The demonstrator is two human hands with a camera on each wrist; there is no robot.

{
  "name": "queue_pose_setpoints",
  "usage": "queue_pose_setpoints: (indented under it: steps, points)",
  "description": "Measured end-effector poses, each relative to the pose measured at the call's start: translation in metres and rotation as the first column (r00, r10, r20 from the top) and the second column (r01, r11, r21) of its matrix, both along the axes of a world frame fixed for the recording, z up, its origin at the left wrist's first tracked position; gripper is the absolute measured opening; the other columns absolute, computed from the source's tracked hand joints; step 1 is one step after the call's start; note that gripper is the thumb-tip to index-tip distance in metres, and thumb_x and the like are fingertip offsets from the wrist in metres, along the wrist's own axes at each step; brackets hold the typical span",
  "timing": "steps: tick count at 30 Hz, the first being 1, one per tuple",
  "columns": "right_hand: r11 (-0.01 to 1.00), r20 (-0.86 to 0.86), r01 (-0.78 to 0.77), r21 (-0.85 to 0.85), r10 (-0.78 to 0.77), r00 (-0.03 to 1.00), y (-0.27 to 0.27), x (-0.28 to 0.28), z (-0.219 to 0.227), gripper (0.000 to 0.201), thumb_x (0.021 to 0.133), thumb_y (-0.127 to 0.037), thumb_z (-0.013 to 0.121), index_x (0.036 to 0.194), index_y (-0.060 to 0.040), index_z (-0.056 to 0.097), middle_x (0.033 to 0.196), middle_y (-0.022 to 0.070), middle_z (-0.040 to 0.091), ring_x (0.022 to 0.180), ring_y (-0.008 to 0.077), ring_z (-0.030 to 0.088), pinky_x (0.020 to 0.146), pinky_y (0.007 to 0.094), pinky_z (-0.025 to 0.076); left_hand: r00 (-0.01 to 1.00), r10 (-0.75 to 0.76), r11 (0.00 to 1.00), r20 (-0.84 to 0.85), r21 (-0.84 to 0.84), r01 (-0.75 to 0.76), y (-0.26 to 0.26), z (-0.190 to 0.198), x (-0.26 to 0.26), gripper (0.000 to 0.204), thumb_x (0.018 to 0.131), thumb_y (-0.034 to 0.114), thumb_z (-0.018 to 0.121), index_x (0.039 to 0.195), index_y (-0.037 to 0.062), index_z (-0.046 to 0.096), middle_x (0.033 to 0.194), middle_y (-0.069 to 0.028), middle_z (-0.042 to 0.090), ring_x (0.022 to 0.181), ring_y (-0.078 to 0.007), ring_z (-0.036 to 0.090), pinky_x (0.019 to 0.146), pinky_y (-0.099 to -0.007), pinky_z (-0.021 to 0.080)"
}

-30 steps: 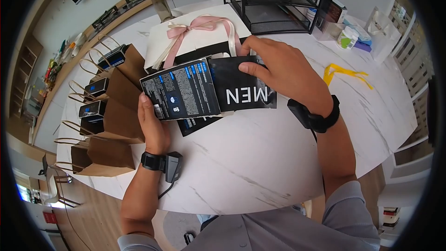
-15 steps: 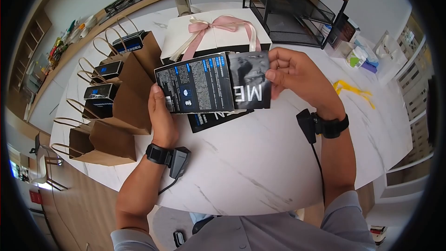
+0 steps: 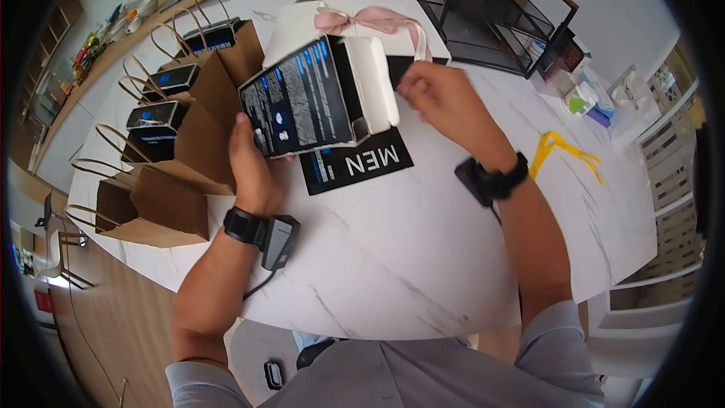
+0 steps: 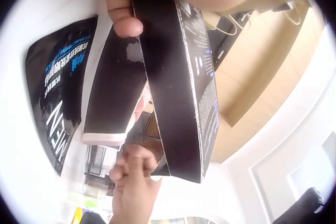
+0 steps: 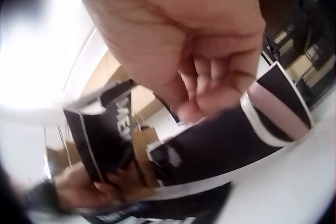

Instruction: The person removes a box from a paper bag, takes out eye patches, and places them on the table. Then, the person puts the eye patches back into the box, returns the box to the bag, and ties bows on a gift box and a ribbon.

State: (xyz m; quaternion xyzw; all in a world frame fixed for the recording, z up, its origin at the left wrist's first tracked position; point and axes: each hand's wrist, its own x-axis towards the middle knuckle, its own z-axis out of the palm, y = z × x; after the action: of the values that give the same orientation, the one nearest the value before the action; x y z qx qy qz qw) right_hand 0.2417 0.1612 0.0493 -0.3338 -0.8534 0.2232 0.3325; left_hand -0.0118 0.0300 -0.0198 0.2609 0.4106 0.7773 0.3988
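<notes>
The left hand (image 3: 255, 170) grips a black box (image 3: 298, 102) covered in small print, tilted above the table, its pale inner flap (image 3: 376, 83) sticking out to the right. Just right of that flap is the right hand (image 3: 447, 106), fingers curled with nothing visible between them; in the right wrist view this hand (image 5: 178, 40) also shows bent fingers and no held object. A flat black packet marked MEN (image 3: 362, 160) lies on the table, partly beneath the box. The left wrist view shows the packet (image 4: 60, 87) beside the box's dark side (image 4: 168, 82). The box's inside is hidden.
Brown paper bags (image 3: 170, 208) stand at the left, several with black boxes inside. Behind the hands lies a white gift box (image 3: 302, 23) with a pink ribbon (image 3: 377, 20). A black mesh rack (image 3: 483, 45), small bottles (image 3: 580, 100) and yellow ribbon (image 3: 563, 153) are at the right.
The packet that the right hand held at the box's right end is out of sight. The right hand has released it and curled its fingers; the box's pale flap now shows.
</notes>
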Motion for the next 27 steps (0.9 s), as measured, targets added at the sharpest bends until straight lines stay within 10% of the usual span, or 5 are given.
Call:
queue_pose_setpoints:
  steps: [11, 15, 18, 21, 27]
  points:
    - [0.952, 0.637, -0.283, 0.113, 0.149, 0.756, -0.005, -0.031, -0.009, 0.063, 0.066, -0.034, 0.089, 0.116, -0.0017, 0.067, 0.105, 0.0190, 0.066, 0.102, 0.0362, 0.064, 0.087, 0.0436, 0.052, 0.999, 0.049, 0.999, 0.000, -0.009, -0.049, -0.001, 0.007, 0.002, 0.035, 0.110, 0.036, 0.035, 0.113, 0.0076, 0.056, 0.093, -0.0050, 0.067, 0.071, -0.0151, 0.061, 0.057, -0.0305, 0.046]
    - [0.936, 0.322, -0.301, -0.185, 0.347, 0.881, 0.005, -0.006, -0.009, 0.043, 0.078, -0.012, 0.081, 0.114, 0.0046, 0.065, 0.100, 0.0182, 0.072, 0.095, 0.0303, 0.069, 0.083, 0.0385, 0.052, 0.998, 0.056, 0.998, 0.019, -0.002, -0.056, -0.003, 0.009, 0.003, 0.035, 0.110, 0.036, 0.035, 0.112, 0.0079, 0.056, 0.092, -0.0044, 0.067, 0.071, -0.0149, 0.063, 0.056, -0.0304, 0.047]
    - [0.998, -0.114, -0.009, -0.067, 0.001, 0.994, 0.012, 0.027, -0.010, 0.030, 0.085, -0.009, 0.077, 0.110, 0.0050, 0.065, 0.095, 0.0136, 0.073, 0.087, 0.0173, 0.069, 0.078, 0.0308, 0.053, 0.999, 0.040, 0.999, 0.000, 0.015, -0.040, -0.001, 0.003, 0.001, 0.036, 0.110, 0.038, 0.036, 0.113, 0.0078, 0.055, 0.092, -0.0044, 0.068, 0.070, -0.0152, 0.065, 0.056, -0.0310, 0.049]
    - [0.988, -0.602, 0.003, -0.153, -0.095, 0.793, 0.014, 0.053, 0.020, 0.024, 0.092, -0.010, 0.072, 0.111, 0.0031, 0.065, 0.098, 0.0081, 0.072, 0.084, 0.0097, 0.066, 0.074, 0.0260, 0.054, 0.996, 0.081, 0.997, 0.029, -0.009, -0.081, 0.001, 0.004, 0.004, 0.036, 0.110, 0.039, 0.037, 0.114, 0.0075, 0.055, 0.092, -0.0046, 0.068, 0.070, -0.0148, 0.065, 0.056, -0.0300, 0.049]
    - [0.974, -0.244, -0.089, -0.208, 0.036, 0.969, -0.029, 0.055, 0.055, 0.019, 0.091, -0.007, 0.072, 0.107, 0.0019, 0.067, 0.092, 0.0029, 0.072, 0.082, 0.0050, 0.063, 0.074, 0.0206, 0.051, 0.997, 0.052, 0.998, -0.063, 0.027, -0.050, 0.000, 0.005, 0.004, 0.038, 0.110, 0.041, 0.037, 0.113, 0.0063, 0.054, 0.091, -0.0039, 0.065, 0.069, -0.0126, 0.063, 0.055, -0.0300, 0.051]
